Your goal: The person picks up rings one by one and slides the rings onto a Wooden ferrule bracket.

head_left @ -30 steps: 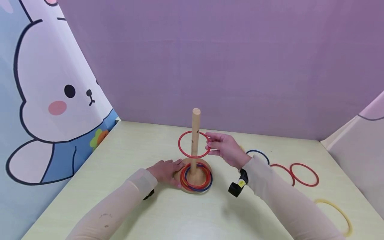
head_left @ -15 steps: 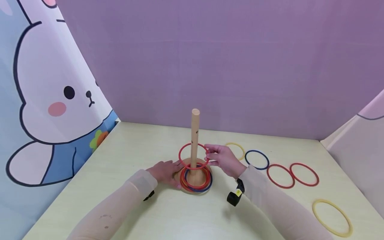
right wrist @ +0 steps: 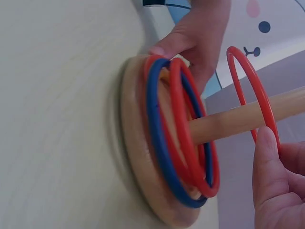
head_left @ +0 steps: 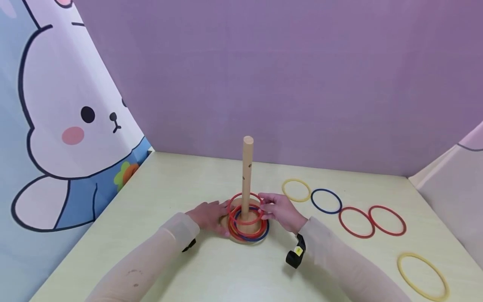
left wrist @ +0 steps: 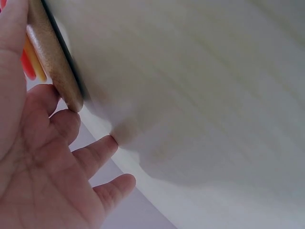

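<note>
A wooden ring-toss stand has an upright post (head_left: 247, 167) and a round base (right wrist: 138, 148). My right hand (head_left: 281, 209) pinches a red ring (right wrist: 257, 86) between thumb and fingers. That ring encircles the post, tilted, a little above the rings on the base. Around the post's foot lie a blue ring (right wrist: 152, 105) and another red ring (right wrist: 180, 114), with more rings partly hidden beneath. My left hand (head_left: 207, 216) holds the base's left rim, thumb in front and fingers behind. In the left wrist view two fingers bend against the rim while the others stick out.
Loose rings lie flat on the table to the right: a yellow ring (head_left: 296, 180), a blue ring (head_left: 328, 212), a red ring (head_left: 356, 236) touching a second red ring (head_left: 388, 233), and a yellow ring (head_left: 447, 289) nearer the front. A purple cloth (head_left: 302, 84) hangs behind.
My right hand has lowered the red ring along the post, from mid-height to just above the rings on the base. The left hand keeps its place at the base.
</note>
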`<state>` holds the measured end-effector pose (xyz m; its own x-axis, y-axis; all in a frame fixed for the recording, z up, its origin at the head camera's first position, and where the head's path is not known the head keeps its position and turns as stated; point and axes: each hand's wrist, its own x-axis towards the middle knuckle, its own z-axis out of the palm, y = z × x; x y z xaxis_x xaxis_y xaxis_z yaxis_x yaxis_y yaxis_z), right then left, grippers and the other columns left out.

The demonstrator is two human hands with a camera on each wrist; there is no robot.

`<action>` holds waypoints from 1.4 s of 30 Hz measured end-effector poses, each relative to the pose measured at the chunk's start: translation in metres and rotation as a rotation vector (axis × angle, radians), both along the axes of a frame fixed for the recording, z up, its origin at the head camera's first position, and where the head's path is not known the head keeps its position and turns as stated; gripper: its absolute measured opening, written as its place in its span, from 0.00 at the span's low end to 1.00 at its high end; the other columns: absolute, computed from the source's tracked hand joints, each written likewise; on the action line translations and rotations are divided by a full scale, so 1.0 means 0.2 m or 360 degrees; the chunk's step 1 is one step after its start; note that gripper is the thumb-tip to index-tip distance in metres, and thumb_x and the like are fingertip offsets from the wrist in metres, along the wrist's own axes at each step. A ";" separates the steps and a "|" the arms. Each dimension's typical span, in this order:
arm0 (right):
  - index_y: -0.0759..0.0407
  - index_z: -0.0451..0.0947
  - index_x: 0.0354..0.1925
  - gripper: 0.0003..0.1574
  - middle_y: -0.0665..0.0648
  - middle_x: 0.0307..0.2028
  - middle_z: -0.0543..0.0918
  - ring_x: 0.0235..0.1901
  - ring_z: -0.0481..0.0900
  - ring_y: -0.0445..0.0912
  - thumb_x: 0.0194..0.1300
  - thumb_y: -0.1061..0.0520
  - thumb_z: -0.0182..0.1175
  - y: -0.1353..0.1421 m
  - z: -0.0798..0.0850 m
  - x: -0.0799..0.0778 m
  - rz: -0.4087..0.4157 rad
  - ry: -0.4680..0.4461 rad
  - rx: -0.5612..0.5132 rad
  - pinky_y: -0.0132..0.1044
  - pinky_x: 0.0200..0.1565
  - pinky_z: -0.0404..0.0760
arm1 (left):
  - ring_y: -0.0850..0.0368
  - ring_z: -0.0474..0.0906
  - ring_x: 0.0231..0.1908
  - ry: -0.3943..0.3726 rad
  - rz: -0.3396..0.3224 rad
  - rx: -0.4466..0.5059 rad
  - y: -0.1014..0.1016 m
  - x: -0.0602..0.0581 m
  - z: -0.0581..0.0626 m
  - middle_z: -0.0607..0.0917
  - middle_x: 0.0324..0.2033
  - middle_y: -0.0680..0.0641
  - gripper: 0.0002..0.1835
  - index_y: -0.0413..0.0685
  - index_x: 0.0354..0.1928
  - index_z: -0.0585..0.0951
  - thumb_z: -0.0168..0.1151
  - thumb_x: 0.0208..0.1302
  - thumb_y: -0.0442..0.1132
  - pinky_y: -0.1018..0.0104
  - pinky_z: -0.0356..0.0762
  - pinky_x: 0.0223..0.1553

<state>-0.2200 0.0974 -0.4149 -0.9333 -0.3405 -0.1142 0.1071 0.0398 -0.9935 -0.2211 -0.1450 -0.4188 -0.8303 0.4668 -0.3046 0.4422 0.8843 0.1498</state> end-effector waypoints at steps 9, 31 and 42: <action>0.80 0.60 0.64 0.28 0.59 0.36 0.73 0.32 0.78 0.40 0.65 0.75 0.48 0.01 -0.05 0.01 0.0046 0.0016 -0.0037 0.29 0.34 0.82 | 0.41 0.56 0.69 -0.0038 0.0045 0.0011 0.00 -0.01 -0.02 0.57 0.73 0.51 0.46 0.56 0.72 0.63 0.69 0.52 0.60 0.43 0.56 0.65; 0.79 0.70 0.57 0.23 0.60 0.32 0.80 0.23 0.78 0.40 0.64 0.72 0.55 0.00 -0.07 0.02 0.0050 0.0227 0.0416 0.33 0.27 0.82 | 0.41 0.55 0.69 -0.0047 0.0070 0.0000 0.00 -0.02 -0.03 0.57 0.73 0.53 0.49 0.57 0.73 0.60 0.69 0.51 0.62 0.44 0.57 0.65; 0.69 0.80 0.49 0.17 0.55 0.24 0.78 0.18 0.74 0.41 0.61 0.70 0.59 0.00 -0.04 0.00 -0.0007 0.0297 0.0800 0.35 0.26 0.82 | 0.41 0.56 0.69 -0.0028 0.0050 -0.0004 0.01 -0.02 -0.02 0.57 0.73 0.53 0.48 0.57 0.73 0.60 0.69 0.52 0.61 0.45 0.62 0.63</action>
<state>-0.2210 0.0972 -0.4235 -0.9547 -0.2824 -0.0941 -0.0683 0.5156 -0.8541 -0.2246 -0.1434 -0.4230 -0.8389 0.4398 -0.3206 0.4115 0.8981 0.1552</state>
